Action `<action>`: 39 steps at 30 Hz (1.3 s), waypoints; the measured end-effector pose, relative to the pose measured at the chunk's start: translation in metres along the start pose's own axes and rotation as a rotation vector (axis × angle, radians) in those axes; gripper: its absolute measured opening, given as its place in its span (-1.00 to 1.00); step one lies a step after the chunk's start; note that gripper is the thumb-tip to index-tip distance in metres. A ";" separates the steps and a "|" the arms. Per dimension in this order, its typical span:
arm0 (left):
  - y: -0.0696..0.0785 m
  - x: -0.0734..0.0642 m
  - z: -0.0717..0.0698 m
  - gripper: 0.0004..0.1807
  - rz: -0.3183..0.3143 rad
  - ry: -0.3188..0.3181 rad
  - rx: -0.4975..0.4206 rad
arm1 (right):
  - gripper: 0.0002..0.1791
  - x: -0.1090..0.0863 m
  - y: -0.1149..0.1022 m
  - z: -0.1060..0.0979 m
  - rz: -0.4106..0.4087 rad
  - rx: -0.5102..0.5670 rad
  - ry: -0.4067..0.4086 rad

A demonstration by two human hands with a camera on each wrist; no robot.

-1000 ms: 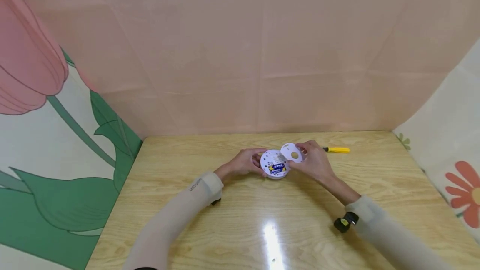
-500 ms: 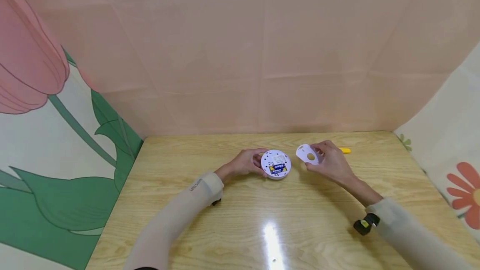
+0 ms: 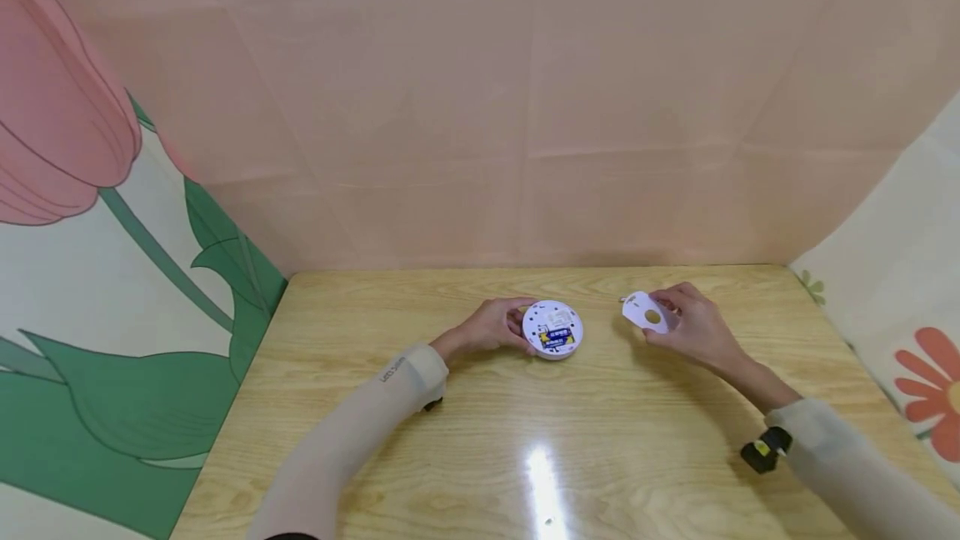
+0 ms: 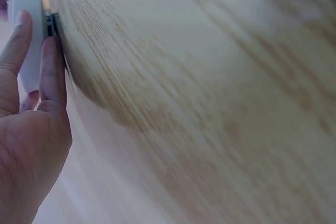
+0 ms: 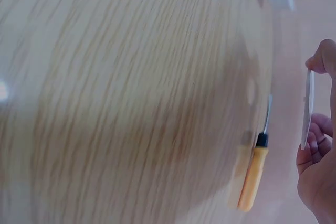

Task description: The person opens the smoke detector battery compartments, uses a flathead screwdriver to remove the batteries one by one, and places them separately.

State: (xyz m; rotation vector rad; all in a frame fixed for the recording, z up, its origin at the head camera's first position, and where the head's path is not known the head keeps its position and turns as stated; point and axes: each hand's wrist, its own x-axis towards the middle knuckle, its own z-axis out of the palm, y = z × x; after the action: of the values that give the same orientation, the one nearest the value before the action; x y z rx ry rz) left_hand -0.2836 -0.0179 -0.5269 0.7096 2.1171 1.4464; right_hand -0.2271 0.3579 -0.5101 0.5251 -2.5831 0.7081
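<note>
My left hand (image 3: 495, 325) grips the left edge of a round white battery-powered device (image 3: 536, 323). Its open face is tilted up and shows blue-and-yellow batteries (image 3: 557, 338) and a printed label. In the left wrist view the thumb and fingers hold the device (image 4: 32, 56) by its rim, just over the tabletop. To the right, apart from the device, my right hand (image 3: 693, 327) pinches a thin white cover plate (image 3: 637, 311) with a round hole. Seen edge-on in the right wrist view, the plate (image 5: 308, 108) sits between thumb and fingers, above the table.
A screwdriver with a yellow handle (image 5: 253, 179) lies on the table behind the right hand; in the head view the hand and plate hide most of it. The wood-grain table (image 3: 480, 423) meets a pink cloth backdrop (image 3: 480, 148) at its far edge.
My right hand has lifted the cover plate off the device's face and carried it to the right, passing in front of the screwdriver. The left hand and the device have stayed put.
</note>
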 end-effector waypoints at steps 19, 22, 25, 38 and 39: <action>0.000 0.000 0.000 0.03 0.006 -0.003 -0.001 | -0.36 -0.026 0.051 -0.016 -0.046 -0.053 -0.071; -0.001 -0.001 -0.001 0.02 0.003 -0.004 0.000 | -0.34 -0.030 0.059 -0.018 -0.049 -0.063 -0.078; -0.001 -0.001 -0.001 0.02 0.000 -0.005 -0.002 | -0.33 -0.035 0.066 -0.019 -0.041 -0.066 -0.087; -0.003 -0.001 0.000 0.02 -0.011 -0.002 -0.005 | -0.36 -0.051 0.084 -0.022 0.007 -0.059 -0.160; -0.003 -0.001 0.000 0.02 -0.011 -0.003 -0.007 | -0.35 -0.052 0.085 -0.023 0.015 -0.058 -0.167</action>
State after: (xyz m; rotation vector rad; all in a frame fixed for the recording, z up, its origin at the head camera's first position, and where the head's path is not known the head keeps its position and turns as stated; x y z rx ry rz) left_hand -0.2833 -0.0194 -0.5291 0.6959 2.1094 1.4457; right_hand -0.2148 0.4509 -0.5504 0.5688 -2.7561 0.6162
